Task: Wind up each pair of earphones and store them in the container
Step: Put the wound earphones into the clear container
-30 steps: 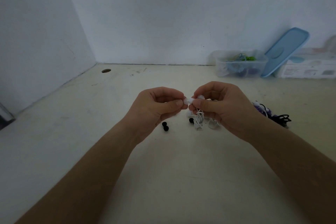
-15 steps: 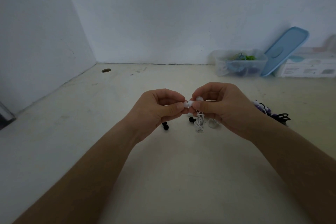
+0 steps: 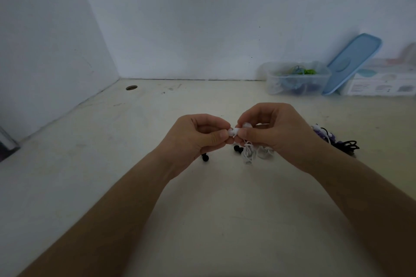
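Observation:
Both hands meet above the middle of the table. My left hand pinches a white earbud of the white earphones between thumb and forefinger. My right hand pinches the other white bud right beside it, and the tangled white cable hangs below onto the table. Black earbuds lie on the table under my left hand. A purple and black pile of earphones lies behind my right wrist. The clear container stands at the back right with coloured earphones inside.
A blue lid leans against a white printed box right of the container. White walls close the back and left. A small round hole is in the table at the back left.
Almost nothing has moved. Both hands stay together pinching the white buds, with only a slight shift of the fingers.

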`<state>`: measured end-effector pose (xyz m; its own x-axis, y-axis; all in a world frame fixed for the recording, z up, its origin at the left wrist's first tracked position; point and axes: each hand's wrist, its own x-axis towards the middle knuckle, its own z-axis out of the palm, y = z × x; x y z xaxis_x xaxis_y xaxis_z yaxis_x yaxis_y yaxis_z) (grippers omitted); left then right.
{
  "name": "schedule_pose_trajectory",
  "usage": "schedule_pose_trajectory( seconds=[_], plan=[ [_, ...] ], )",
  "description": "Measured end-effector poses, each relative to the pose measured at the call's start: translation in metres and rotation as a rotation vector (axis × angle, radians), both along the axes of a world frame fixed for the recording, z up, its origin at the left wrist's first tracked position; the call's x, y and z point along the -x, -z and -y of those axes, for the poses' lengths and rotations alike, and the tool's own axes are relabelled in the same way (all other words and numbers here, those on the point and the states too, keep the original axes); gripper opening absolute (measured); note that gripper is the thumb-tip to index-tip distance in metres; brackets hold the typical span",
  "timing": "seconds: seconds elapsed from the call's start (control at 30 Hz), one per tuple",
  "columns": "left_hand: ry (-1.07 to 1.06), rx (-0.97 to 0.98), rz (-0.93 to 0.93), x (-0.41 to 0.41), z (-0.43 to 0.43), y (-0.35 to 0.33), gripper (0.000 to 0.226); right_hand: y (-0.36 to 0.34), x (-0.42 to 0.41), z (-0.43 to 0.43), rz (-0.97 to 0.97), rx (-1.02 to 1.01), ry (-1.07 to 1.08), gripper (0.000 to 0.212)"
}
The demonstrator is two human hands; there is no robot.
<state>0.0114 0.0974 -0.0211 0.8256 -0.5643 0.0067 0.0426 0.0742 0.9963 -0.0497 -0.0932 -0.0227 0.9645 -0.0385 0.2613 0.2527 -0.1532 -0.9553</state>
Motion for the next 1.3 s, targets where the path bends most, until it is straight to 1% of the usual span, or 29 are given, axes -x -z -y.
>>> schedule_pose_trajectory(
  seconds=[0.2, 0.57, 0.9, 1.07, 1.13, 1.23, 1.3],
  plan=[
    [-0.002, 0.008, -0.01, 0.0004, 0.0001, -0.0003, 0.023, -0.0003, -0.0002, -0.002, 0.028, 0.034, 0.021, 0.01],
    [0.079, 0.018, -0.038, -0.0003, -0.0033, -0.0024, 0.025, -0.0005, 0.001, 0.0013, -0.021, -0.038, -0.043, 0.013],
    [0.084, -0.019, -0.022, -0.0015, -0.0036, 0.0, 0.025, -0.002, 0.0029, -0.0014, 0.009, 0.007, -0.048, 0.012],
    [0.083, 0.03, -0.02, -0.0023, -0.0028, 0.0004, 0.024, -0.0003, 0.0012, -0.0025, -0.008, -0.051, -0.038, 0.014],
    [0.082, 0.043, -0.012, -0.0036, -0.0034, 0.0008, 0.022, 0.0008, 0.0005, -0.0028, -0.024, -0.1, -0.049, 0.02],
    [0.083, 0.03, 0.028, -0.005, -0.0033, 0.002, 0.022, 0.0019, -0.0011, -0.0033, -0.039, -0.168, -0.042, 0.027],
    [0.069, -0.022, 0.074, -0.0028, -0.0018, -0.0003, 0.027, 0.0016, -0.0023, -0.0024, -0.048, -0.228, -0.036, 0.032]
  ],
)
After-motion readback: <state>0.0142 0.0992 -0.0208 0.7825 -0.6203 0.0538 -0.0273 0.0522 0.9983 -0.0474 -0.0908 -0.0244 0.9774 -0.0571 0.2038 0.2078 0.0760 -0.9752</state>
